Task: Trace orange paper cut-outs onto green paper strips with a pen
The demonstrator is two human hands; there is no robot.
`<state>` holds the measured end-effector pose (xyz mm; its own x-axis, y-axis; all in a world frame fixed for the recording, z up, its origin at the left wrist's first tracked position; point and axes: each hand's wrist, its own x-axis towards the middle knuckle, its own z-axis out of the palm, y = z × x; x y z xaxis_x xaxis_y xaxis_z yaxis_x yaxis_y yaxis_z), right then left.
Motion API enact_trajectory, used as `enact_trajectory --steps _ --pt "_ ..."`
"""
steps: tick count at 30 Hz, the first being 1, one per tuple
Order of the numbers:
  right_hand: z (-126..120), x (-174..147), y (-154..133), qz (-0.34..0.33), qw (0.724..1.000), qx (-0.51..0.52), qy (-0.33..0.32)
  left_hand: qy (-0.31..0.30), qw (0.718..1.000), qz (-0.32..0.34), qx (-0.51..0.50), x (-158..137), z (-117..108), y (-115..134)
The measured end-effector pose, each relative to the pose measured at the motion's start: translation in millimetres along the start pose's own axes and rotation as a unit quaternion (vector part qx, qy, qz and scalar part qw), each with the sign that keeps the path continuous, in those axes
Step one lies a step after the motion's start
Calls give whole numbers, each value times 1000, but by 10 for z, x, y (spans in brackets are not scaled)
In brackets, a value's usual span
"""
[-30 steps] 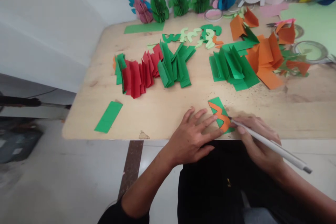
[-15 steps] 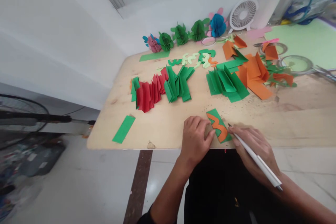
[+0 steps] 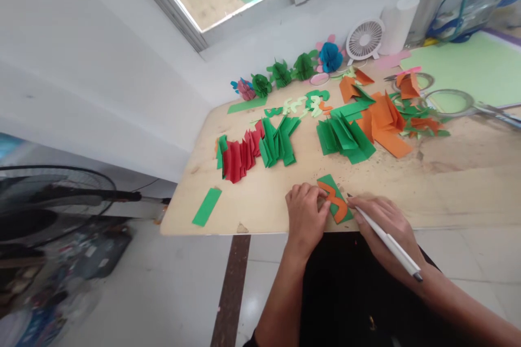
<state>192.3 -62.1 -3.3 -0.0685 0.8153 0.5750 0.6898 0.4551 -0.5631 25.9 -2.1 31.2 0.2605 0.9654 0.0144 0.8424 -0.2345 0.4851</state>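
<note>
Head view: gripping a slim white pen (image 3: 387, 238) in the right hand (image 3: 391, 218), with dark tip just beside the right edge of a green rectangular paper strip (image 3: 330, 181); cannot tell whether touching the table. On top of that strip, a wavy orange paper cut-out (image 3: 337, 204), shaped like a 3, close to the front edge of the pale wooden table (image 3: 468, 184). Curling the fingers of the left hand (image 3: 305, 214) into a narrow bend, with thumb and fingertips against the left side of strip and cut-out; cannot tell whether pinching or only pressing.

Toward the left front corner, a plain green paper rectangle (image 3: 207, 206), flat and well apart. Across the middle, left to right: red pleated paper (image 3: 236, 161), green folded paper (image 3: 279, 143) touching it, a green folded bundle (image 3: 345, 138), folded orange paper (image 3: 386, 119). Along the far edge: green pleated paper figures (image 3: 280, 74), a blue paper figure (image 3: 330, 57), a round white fan (image 3: 365, 39). Past the left edge, on the floor (image 3: 171, 282), a dark box (image 3: 109, 252) with a white label (image 3: 91, 251), too blurred to read.
</note>
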Motion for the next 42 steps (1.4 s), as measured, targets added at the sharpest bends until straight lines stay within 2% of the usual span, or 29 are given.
enact_trajectory --steps 7,14,20,32,38,42 --pt "7 158 52 66 998 5 -19 29 999 12 -33 -91 66 17" --pt "203 323 193 43 997 -22 -66 58 998 23 -29 -127 127 7" --pt "263 361 216 46 995 -21 -90 75 996 27 -43 -122 148 -17" --pt "361 430 150 91 993 3 -71 125 989 40 -73 -172 234 -43" --pt "223 460 204 148 987 29 -50 142 985 30 -91 -230 236 -79" --pt "148 432 208 173 982 57 -41 132 987 30 -82 -189 204 -115"
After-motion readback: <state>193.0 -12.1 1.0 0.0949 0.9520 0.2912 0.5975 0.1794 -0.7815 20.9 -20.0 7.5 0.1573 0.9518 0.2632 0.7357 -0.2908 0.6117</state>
